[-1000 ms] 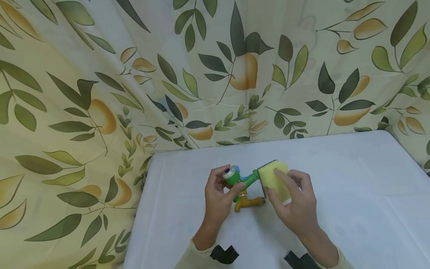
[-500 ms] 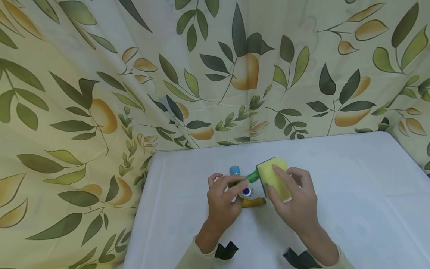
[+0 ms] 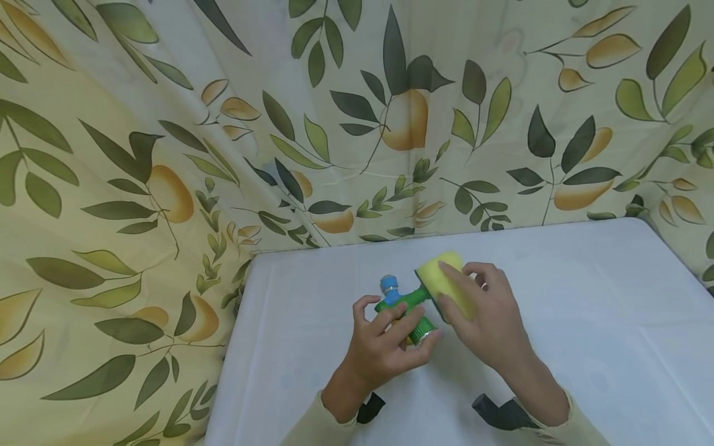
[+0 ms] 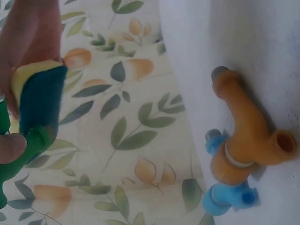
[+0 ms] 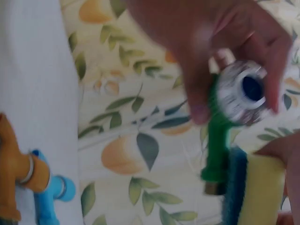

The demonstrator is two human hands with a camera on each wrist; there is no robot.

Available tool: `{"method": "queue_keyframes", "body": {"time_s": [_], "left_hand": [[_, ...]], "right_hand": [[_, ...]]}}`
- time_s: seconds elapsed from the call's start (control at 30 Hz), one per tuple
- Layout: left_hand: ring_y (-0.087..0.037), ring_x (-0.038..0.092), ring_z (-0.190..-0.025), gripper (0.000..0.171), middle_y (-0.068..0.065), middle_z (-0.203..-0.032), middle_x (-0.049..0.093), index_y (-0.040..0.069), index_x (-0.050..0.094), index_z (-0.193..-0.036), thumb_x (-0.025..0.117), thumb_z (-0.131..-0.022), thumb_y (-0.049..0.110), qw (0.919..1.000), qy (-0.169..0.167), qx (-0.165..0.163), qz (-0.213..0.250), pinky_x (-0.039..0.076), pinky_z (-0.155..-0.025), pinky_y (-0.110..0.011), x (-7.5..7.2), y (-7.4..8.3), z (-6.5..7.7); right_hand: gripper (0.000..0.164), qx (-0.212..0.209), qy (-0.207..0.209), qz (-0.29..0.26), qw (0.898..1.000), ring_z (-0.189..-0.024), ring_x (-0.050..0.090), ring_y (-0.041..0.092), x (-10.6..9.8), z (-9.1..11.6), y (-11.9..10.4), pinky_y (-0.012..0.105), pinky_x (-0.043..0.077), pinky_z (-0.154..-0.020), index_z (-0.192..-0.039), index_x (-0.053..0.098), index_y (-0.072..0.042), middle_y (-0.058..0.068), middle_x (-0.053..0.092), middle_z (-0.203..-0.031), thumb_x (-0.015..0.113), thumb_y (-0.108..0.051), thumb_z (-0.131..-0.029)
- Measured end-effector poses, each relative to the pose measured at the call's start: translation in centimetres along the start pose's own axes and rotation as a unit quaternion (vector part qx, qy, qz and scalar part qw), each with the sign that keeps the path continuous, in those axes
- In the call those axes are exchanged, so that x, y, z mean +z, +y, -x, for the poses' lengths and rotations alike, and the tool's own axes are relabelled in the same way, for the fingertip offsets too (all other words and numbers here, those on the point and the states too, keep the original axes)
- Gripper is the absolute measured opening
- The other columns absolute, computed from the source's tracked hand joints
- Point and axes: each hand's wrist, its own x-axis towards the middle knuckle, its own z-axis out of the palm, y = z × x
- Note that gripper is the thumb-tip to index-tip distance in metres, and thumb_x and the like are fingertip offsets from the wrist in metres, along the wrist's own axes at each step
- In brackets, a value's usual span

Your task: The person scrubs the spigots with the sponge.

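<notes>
My left hand (image 3: 376,353) holds a green plastic tap (image 3: 413,299) above the table, its fingers around the body and knob end. In the right wrist view the tap's clear-rimmed knob (image 5: 241,93) with a dark blue centre sits between thumb and fingers. My right hand (image 3: 499,334) pinches a yellow sponge (image 3: 449,279) with a dark green-blue scouring side (image 4: 42,101). That scouring side is against the tap's outlet end. On the table below lie an orange tap (image 4: 248,117) and a blue tap (image 4: 222,197); in the head view my left hand mostly hides the orange one.
A white cloth-covered table (image 3: 586,334) spreads around both hands. Behind it and to the left hangs a leaf-and-fruit patterned curtain (image 3: 312,198). Black straps (image 3: 504,414) sit at the wrists.
The left hand has turned the green tap, so its knob has swung from the upper left to the lower right. The sponge has shifted slightly up and left with the right hand.
</notes>
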Motion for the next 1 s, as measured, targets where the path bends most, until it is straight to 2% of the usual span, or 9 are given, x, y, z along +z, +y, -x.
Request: {"method": "queue_keyframes", "body": {"time_s": [0.17, 0.37, 0.53, 0.67, 0.73, 0.8, 0.9, 1.0], "left_hand": [[-0.016, 0.065, -0.1, 0.018, 0.005, -0.111, 0.075, 0.039, 0.068, -0.102, 0.076, -0.087, 0.032, 0.9992, -0.007, 0.033, -0.023, 0.049, -0.086, -0.052, 0.3, -0.1, 0.2], [-0.015, 0.064, -0.104, 0.013, 0.007, -0.112, 0.074, 0.041, 0.067, -0.101, 0.071, -0.089, 0.037, 0.9978, -0.02, 0.056, -0.029, 0.048, -0.088, -0.053, 0.6, 0.1, 0.4], [-0.014, 0.063, -0.105, 0.012, 0.009, -0.111, 0.074, 0.042, 0.067, -0.101, 0.067, -0.091, 0.036, 0.9964, -0.028, 0.077, -0.025, 0.047, -0.089, -0.054, 0.7, 0.3, 0.5], [-0.014, 0.064, -0.104, 0.013, 0.008, -0.111, 0.074, 0.043, 0.067, -0.101, 0.068, -0.089, 0.037, 0.9962, -0.023, 0.08, -0.026, 0.047, -0.089, -0.054, 0.8, 0.3, 0.4], [-0.015, 0.064, -0.104, 0.014, 0.007, -0.112, 0.074, 0.042, 0.067, -0.103, 0.068, -0.09, 0.037, 0.9973, -0.024, 0.067, -0.019, 0.047, -0.089, -0.054, 0.7, 0.2, 0.4], [-0.016, 0.064, -0.102, 0.016, 0.006, -0.114, 0.075, 0.041, 0.068, -0.106, 0.068, -0.093, 0.031, 0.999, -0.024, 0.038, -0.002, 0.047, -0.09, -0.054, 0.7, 0.0, 0.6], [-0.018, 0.063, -0.094, 0.022, 0.001, -0.113, 0.075, 0.035, 0.072, -0.109, 0.067, -0.096, 0.018, 0.9985, -0.011, -0.04, 0.035, 0.047, -0.09, -0.054, 0.7, -0.3, 0.9], [-0.018, 0.063, -0.087, 0.031, -0.004, -0.109, 0.074, 0.028, 0.073, -0.113, 0.066, -0.093, 0.005, 0.9876, 0.019, -0.134, 0.079, 0.047, -0.09, -0.053, 0.8, -0.4, 1.0]], "right_hand": [[0.048, -0.001, -0.048, -0.004, 0.999, -0.093, 0.043, 0.018, 0.0, -0.5, -0.1, 0.03, 0.04, -0.062, -0.131, 0.07, -0.02, 0.01, 0.059, -0.113, 0.079, -0.019, -0.084], [0.045, -0.014, -0.082, -0.005, 0.996, -0.095, 0.046, 0.019, -0.1, -0.9, 0.0, 0.032, 0.043, -0.066, -0.131, 0.071, -0.021, 0.009, 0.06, -0.116, 0.078, -0.022, -0.086], [0.043, -0.023, -0.102, -0.003, 0.994, -0.098, 0.048, 0.02, -0.4, -1.3, 0.2, 0.033, 0.044, -0.069, -0.131, 0.071, -0.022, 0.008, 0.06, -0.117, 0.077, -0.022, -0.088], [0.043, -0.025, -0.11, -0.002, 0.994, -0.1, 0.048, 0.019, -0.5, -1.3, 0.4, 0.034, 0.045, -0.071, -0.131, 0.071, -0.023, 0.006, 0.059, -0.117, 0.077, -0.023, -0.088], [0.044, -0.023, -0.105, 0.0, 0.994, -0.099, 0.048, 0.019, -0.4, -1.2, 0.5, 0.034, 0.046, -0.071, -0.131, 0.071, -0.023, 0.006, 0.059, -0.117, 0.078, -0.023, -0.087], [0.045, -0.018, -0.095, 0.006, 0.995, -0.098, 0.048, 0.019, -0.3, -1.1, 0.5, 0.034, 0.045, -0.068, -0.131, 0.07, -0.022, 0.007, 0.059, -0.117, 0.078, -0.023, -0.087], [0.047, -0.015, -0.063, 0.017, 0.998, -0.095, 0.047, 0.021, 0.0, -0.9, 0.6, 0.033, 0.044, -0.065, -0.132, 0.069, -0.02, 0.011, 0.059, -0.114, 0.078, -0.022, -0.085], [0.05, -0.018, -0.034, 0.019, 0.999, -0.094, 0.046, 0.022, 0.5, -0.6, 0.6, 0.032, 0.043, -0.062, -0.132, 0.069, -0.019, 0.014, 0.058, -0.113, 0.08, -0.021, -0.083]]}}
